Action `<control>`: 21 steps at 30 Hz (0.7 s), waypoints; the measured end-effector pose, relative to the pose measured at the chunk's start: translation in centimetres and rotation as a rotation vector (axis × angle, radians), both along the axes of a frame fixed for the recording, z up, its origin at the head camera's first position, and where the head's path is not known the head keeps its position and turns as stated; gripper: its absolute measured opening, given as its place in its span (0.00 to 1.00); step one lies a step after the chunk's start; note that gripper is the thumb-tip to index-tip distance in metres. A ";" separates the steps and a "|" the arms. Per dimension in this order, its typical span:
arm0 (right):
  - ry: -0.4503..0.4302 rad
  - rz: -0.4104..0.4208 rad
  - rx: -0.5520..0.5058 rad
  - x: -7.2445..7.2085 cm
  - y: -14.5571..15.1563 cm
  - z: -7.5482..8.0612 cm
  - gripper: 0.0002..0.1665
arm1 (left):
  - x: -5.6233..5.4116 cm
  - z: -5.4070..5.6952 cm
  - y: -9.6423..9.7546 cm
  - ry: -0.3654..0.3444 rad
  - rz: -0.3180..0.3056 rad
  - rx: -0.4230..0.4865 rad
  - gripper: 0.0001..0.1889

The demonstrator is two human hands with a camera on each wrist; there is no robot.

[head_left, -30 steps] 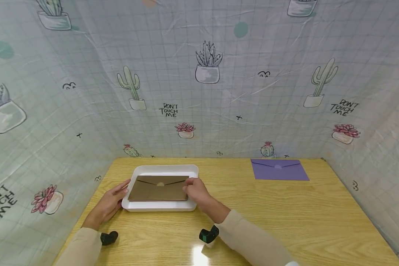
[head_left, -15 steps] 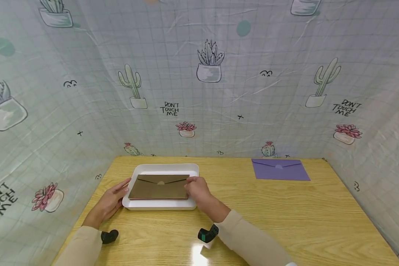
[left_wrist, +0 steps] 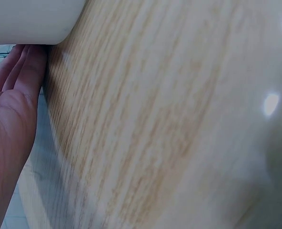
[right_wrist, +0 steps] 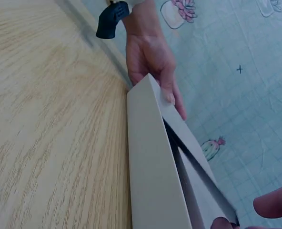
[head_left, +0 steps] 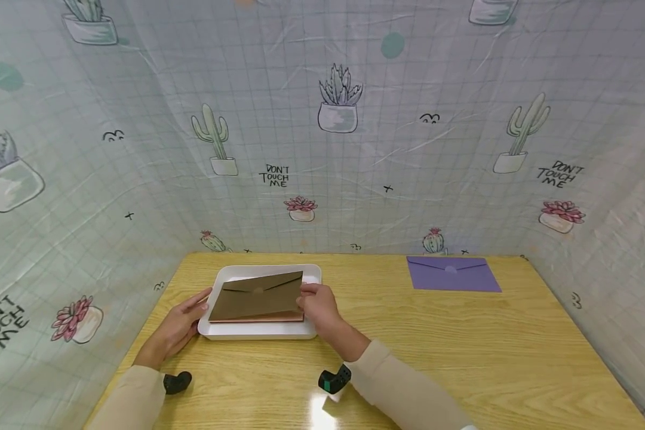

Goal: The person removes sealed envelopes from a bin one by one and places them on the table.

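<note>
A brown envelope (head_left: pixel 258 295) lies in a white tray (head_left: pixel 231 330), its right end raised and its left end low. Beneath it shows the edge of a copper-pink envelope (head_left: pixel 287 317). My right hand (head_left: pixel 321 307) pinches the brown envelope's right edge; in the right wrist view its fingertips (right_wrist: pixel 274 202) appear at the lower right. My left hand (head_left: pixel 180 322) rests against the tray's left side with fairly straight fingers. Its thumb (right_wrist: pixel 168 90) lies on the rim in the right wrist view.
A purple envelope (head_left: pixel 454 275) lies flat at the back right of the wooden table (head_left: pixel 408 334). A patterned cloth (head_left: pixel 387 149) hangs behind the table and along both sides. Black devices (head_left: pixel 177 383) sit at both wrists.
The brown envelope's right end has risen and tilted in my right hand, baring the copper-pink envelope below. My left hand and the tray have stayed in place.
</note>
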State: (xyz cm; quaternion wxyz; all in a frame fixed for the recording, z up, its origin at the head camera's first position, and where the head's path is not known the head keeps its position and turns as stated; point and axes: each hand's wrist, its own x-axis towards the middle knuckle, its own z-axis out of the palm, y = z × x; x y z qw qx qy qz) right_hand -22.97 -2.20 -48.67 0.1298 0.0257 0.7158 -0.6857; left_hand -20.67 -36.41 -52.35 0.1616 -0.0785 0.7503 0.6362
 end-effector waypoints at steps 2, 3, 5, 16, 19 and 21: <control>0.034 -0.013 0.050 -0.1 0.0 -0.2 0.24 | 0.0 0.0 0.1 -0.002 0.001 0.001 0.31; 0.041 -0.018 0.056 -0.1 0.1 -0.3 0.23 | 0.0 0.0 0.1 -0.002 -0.001 0.001 0.31; 0.037 -0.025 0.048 -0.4 0.1 -0.5 0.21 | 0.0 0.0 0.2 -0.001 -0.001 0.006 0.31; -0.044 -0.021 -0.003 -1.5 0.2 -0.6 0.21 | 0.1 0.0 0.0 -0.005 0.002 -0.007 0.32; -0.041 -0.017 0.021 -1.6 0.1 -0.6 0.19 | 0.0 0.0 0.0 -0.005 0.001 -0.005 0.32; -0.034 -0.011 0.036 -1.7 0.1 -0.5 0.17 | -0.1 -0.2 -0.1 -0.002 0.009 -0.003 0.32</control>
